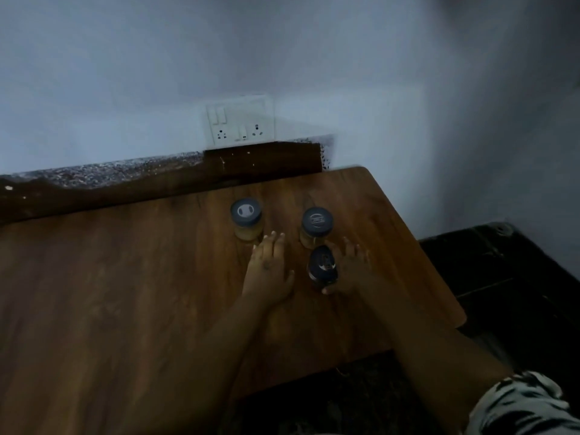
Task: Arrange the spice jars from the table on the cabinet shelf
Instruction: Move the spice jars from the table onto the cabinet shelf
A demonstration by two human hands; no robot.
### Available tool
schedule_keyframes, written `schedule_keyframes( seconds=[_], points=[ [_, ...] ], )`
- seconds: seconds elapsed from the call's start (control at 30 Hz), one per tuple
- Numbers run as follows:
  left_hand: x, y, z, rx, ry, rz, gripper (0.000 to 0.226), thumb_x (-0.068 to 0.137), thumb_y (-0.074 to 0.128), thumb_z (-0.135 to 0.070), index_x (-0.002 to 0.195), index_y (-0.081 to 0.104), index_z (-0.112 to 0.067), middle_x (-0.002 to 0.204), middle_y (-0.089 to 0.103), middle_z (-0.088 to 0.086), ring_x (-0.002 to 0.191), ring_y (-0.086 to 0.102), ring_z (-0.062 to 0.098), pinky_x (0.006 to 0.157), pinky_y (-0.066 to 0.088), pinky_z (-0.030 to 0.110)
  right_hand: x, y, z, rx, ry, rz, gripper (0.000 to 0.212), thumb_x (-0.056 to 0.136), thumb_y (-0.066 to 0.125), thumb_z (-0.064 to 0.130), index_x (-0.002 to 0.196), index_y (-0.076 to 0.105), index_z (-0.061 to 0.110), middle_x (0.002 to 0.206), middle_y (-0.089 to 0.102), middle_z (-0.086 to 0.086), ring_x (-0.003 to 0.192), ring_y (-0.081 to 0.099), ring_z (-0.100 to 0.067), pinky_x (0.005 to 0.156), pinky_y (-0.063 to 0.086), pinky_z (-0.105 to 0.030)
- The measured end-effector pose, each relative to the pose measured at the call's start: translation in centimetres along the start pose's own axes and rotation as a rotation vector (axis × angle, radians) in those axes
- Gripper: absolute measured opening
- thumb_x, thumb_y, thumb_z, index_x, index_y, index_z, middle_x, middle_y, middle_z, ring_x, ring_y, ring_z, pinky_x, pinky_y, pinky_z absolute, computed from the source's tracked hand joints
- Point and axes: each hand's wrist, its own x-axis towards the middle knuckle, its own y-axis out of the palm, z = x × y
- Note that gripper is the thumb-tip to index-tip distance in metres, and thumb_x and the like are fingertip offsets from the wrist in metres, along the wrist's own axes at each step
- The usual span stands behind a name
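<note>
Three spice jars with grey lids are on the wooden table (131,293). The left jar (246,218) and the right jar (317,226) stand upright with pale contents. My left hand (270,271) lies palm down with straight fingers, its fingertips just short of the left jar. A third, darker jar (323,266) is tilted in front of the right jar. My right hand (351,268) grips it from the right side, with the thumb under its near end. The cabinet shelf is out of view.
A white wall with a switch-and-socket plate (240,124) rises behind the table. A dark ledge (125,180) runs along the table's back edge. The table's right edge drops to a dark floor (518,277). My patterned sleeve (527,406) shows at the bottom right.
</note>
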Motion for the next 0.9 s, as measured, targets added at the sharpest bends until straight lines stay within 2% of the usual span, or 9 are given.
schedule_keyframes(
  seconds=[0.23,0.3,0.37,0.4,0.47,0.53,0.6,0.73,0.9],
  points=[
    [-3.4,0.2,-0.8,-0.075,-0.148,0.032,0.08,0.091,0.057,-0.041,0.151,0.018,-0.006,0.159,0.018,0.014,0.149,0.011,0.029,0.121,0.007,0.044,1.0,0.3,0.3,0.166,-0.144,0.0,0.099,0.075,0.077,0.045,0.151,0.017,0.025,0.15,0.013,-0.011,0.137,0.024,-0.04,0.111,0.033,-0.047],
    [-4.2,0.0,-0.8,-0.103,-0.193,0.056,0.079,0.092,0.056,-0.043,0.15,0.02,-0.005,0.159,0.018,0.015,0.148,0.013,0.031,0.122,0.01,0.045,0.8,-0.3,0.7,0.197,-0.133,-0.028,0.094,0.075,0.077,0.043,0.149,0.021,0.024,0.146,0.019,-0.012,0.133,0.029,-0.04,0.109,0.036,-0.045],
    [-4.8,-0.9,-0.9,-0.236,-0.291,0.098,0.077,0.092,0.057,-0.045,0.15,0.022,-0.007,0.156,0.026,0.014,0.144,0.025,0.031,0.119,0.024,0.046,0.5,-1.9,1.3,0.329,-0.143,-0.064,0.093,0.075,0.078,0.041,0.149,0.024,0.025,0.144,0.025,-0.013,0.132,0.033,-0.037,0.107,0.038,-0.044],
    [-4.9,-1.5,-1.1,-0.438,-0.401,0.102,0.072,0.093,0.057,-0.044,0.148,0.026,-0.01,0.15,0.037,0.013,0.138,0.038,0.029,0.112,0.036,0.044,0.3,-3.1,1.6,0.449,-0.158,-0.076,0.09,0.075,0.078,0.041,0.148,0.028,0.025,0.145,0.029,-0.011,0.131,0.037,-0.034,0.105,0.041,-0.043],
    [-5.0,-3.3,-2.2,-1.063,-0.712,0.148,0.057,0.096,0.055,-0.042,0.142,0.039,-0.011,0.131,0.056,0.011,0.112,0.061,0.024,0.089,0.053,0.038,-0.7,-6.0,2.5,0.798,-0.209,-0.037,0.072,0.075,0.077,0.043,0.138,0.045,0.031,0.142,0.042,-0.007,0.121,0.051,-0.026,0.094,0.051,-0.04],
    [-4.7,-4.4,-2.6,-1.567,-0.892,0.216,0.06,0.094,0.049,-0.053,0.136,0.048,-0.01,0.126,0.061,0.015,0.104,0.064,0.028,0.081,0.052,0.041,-2.3,-8.8,3.7,1.107,-0.253,0.001,0.04,0.081,0.072,0.039,0.118,0.059,0.033,0.133,0.054,-0.009,0.106,0.062,-0.025,0.076,0.058,-0.037],
    [-4.2,-4.6,-3.0,-1.841,-0.884,0.225,0.073,0.088,0.046,-0.064,0.139,0.046,-0.012,0.134,0.054,0.021,0.116,0.057,0.035,0.09,0.048,0.049,-4.2,-10.9,4.9,1.205,-0.277,-0.006,0.018,0.089,0.063,0.033,0.107,0.063,0.029,0.123,0.061,-0.01,0.097,0.064,-0.023,0.065,0.054,-0.03],
    [-3.3,-6.2,-5.9,-2.155,-0.699,0.242,0.076,0.083,0.054,-0.065,0.14,0.047,-0.015,0.138,0.051,0.023,0.118,0.055,0.038,0.094,0.049,0.048,-6.4,-12.3,6.1,1.051,-0.386,0.035,0.022,0.089,0.062,0.042,0.107,0.066,0.03,0.111,0.066,-0.003,0.095,0.067,-0.023,0.072,0.053,-0.03],
    [-2.9,-7.4,-7.2,-1.983,-0.659,0.148,0.061,0.079,0.063,-0.049,0.128,0.057,-0.011,0.122,0.063,0.02,0.104,0.063,0.031,0.087,0.051,0.04,-6.4,-12.7,5.8,0.949,-0.34,-0.101,0.034,0.087,0.058,0.052,0.117,0.06,0.037,0.127,0.054,-0.001,0.105,0.06,-0.019,0.082,0.056,-0.036]
  ],
)
